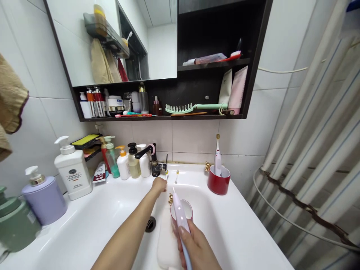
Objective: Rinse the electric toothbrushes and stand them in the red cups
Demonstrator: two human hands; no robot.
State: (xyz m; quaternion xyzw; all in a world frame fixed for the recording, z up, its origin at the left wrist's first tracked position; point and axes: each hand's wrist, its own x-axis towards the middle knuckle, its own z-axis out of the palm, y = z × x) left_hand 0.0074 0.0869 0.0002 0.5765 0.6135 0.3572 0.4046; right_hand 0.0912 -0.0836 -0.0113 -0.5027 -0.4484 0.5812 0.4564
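Observation:
My right hand [197,247] is closed round the handle of a white and pink electric toothbrush [180,212], held upright over the white sink [239,228]. A pink cup [188,205] shows just behind the toothbrush, and I cannot tell whether the same hand holds it. My left hand [159,184] reaches to the back of the basin, fingers closed on a small toothbrush head [167,173] by the black faucet [149,153]. A second small brush head [176,176] stands beside it.
A red cup [219,182] with another electric toothbrush [217,157] stands at the back right of the sink. Pump bottles [73,170] line the left rim. A dark shelf [168,117] with cosmetics and a green comb hangs above. A striped curtain [317,150] hangs at the right.

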